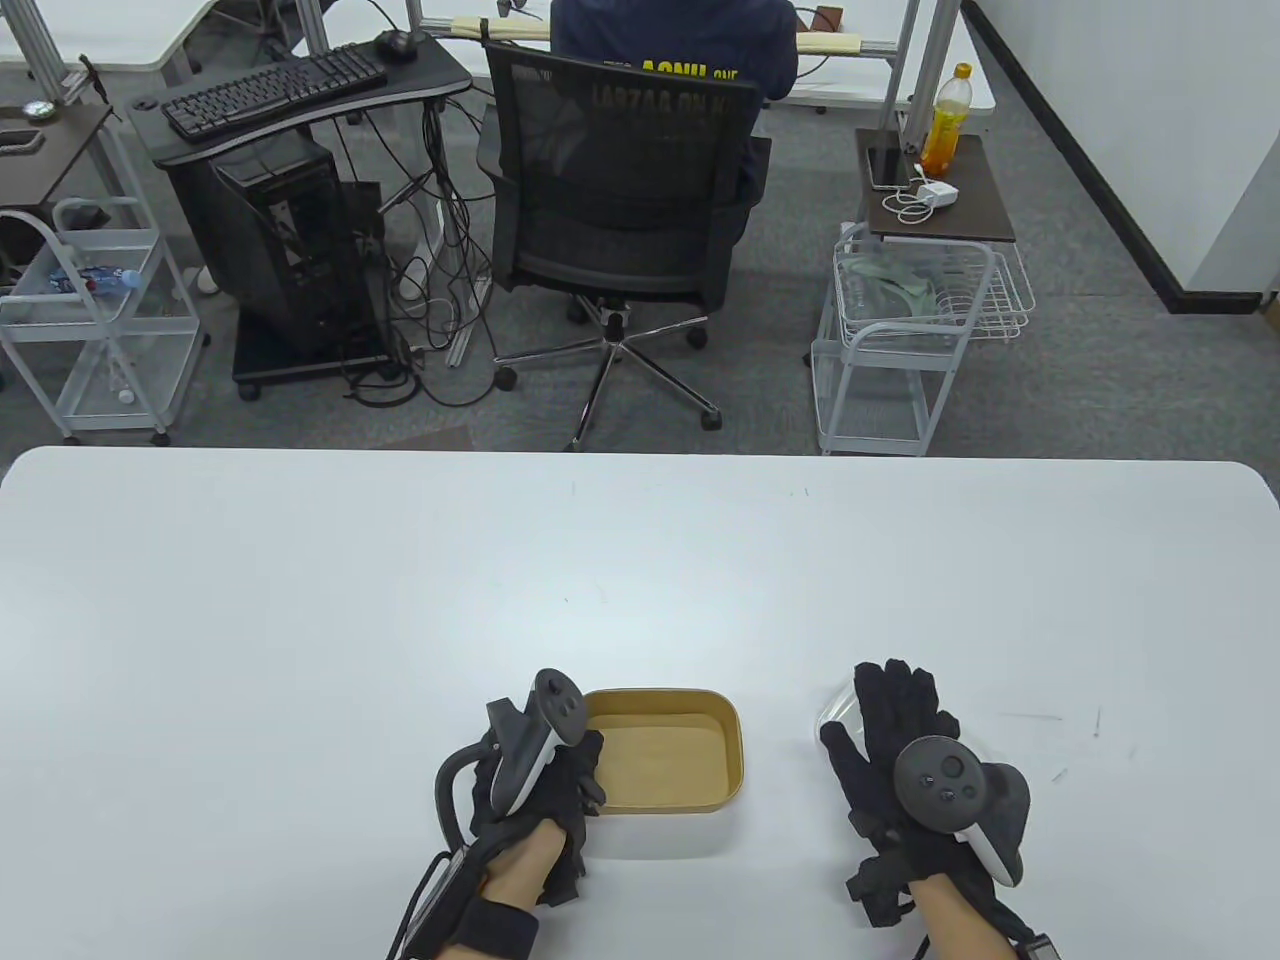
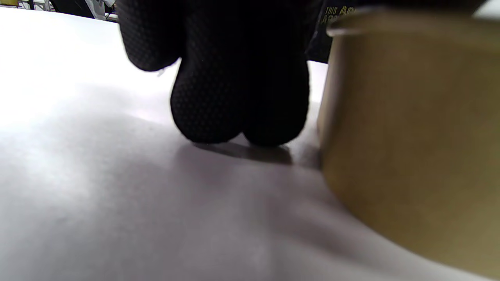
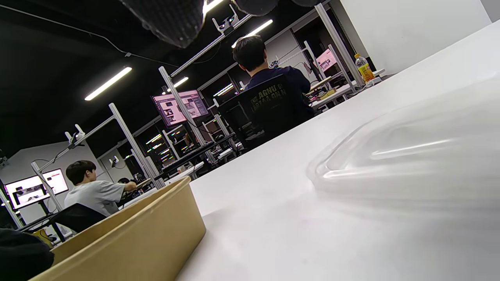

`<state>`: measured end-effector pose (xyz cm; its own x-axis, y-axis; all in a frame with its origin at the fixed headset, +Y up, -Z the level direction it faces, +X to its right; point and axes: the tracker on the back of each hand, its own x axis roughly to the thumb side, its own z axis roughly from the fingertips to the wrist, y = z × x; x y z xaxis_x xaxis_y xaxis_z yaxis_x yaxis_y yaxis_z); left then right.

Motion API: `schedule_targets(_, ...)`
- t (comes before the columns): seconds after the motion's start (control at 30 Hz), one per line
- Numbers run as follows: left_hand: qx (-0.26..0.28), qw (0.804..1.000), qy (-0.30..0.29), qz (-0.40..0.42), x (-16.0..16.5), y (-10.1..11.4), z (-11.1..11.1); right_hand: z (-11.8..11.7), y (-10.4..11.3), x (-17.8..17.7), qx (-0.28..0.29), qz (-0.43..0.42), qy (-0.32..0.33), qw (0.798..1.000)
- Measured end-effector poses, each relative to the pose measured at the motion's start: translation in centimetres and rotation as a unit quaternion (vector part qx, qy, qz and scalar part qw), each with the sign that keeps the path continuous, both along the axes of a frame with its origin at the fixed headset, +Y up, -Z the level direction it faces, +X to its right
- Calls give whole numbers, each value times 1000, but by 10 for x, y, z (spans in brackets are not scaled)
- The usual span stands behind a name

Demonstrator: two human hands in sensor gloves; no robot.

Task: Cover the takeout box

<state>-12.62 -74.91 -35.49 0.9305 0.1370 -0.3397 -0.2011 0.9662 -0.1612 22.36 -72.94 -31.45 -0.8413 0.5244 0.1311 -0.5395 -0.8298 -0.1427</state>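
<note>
The tan takeout box (image 1: 665,750) stands open and empty near the table's front edge. It also shows in the left wrist view (image 2: 410,136) and the right wrist view (image 3: 129,242). My left hand (image 1: 585,775) is against the box's left end. Its fingertips (image 2: 238,117) touch the table just beside the box wall and grip nothing. A clear plastic lid (image 1: 838,705) lies flat on the table to the right of the box, and also shows in the right wrist view (image 3: 410,156). My right hand (image 1: 890,715) is spread flat over the lid, hiding most of it, and does not grip it.
The white table (image 1: 400,600) stretches far beyond the box. Behind it stand an office chair (image 1: 620,200) with a seated person, a computer desk (image 1: 290,90) and wire carts (image 1: 900,330).
</note>
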Motion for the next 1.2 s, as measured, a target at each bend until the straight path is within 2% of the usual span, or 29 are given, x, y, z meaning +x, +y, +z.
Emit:
schedule_targets(0.3,100,994,-35,-8,-31,30,18,0,0,0,-6,2,-2,1000)
schedule_targets(0.5,125,990,-62,-6,-62,35,34,0,0,-3,-7,11,1,1000)
schedule_targets(0.93,132,987,-88,-36,-96,23,53,1,-2,-5,-17,32,-1,999)
schedule_targets(1.2,138,986,-90,-24,-97,23,58,-2,-3,6,-54,63,-75,994)
